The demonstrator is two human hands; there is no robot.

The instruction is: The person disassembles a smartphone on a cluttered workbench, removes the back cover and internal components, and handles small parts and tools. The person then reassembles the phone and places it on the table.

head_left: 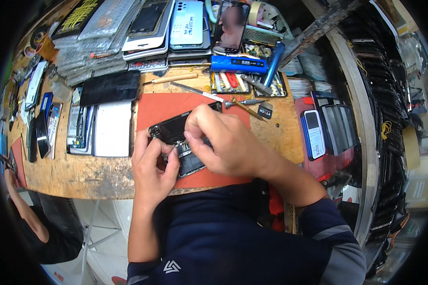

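On the red mat [161, 105], the left hand [150, 159] holds an open phone [191, 164]; the right hand [218, 137] pinches narrowly over it, contents unclear. Blue power tool [238, 64] at one o'clock, white board [112, 129] nine; bench [283, 140] wood shows at three, edge at six.

Room near, blocked beyond
My left hand [153, 164] had bare bench [81, 176] along the front; ahead, a blue power tool [238, 64] and stacked phones [187, 28] barred my way.
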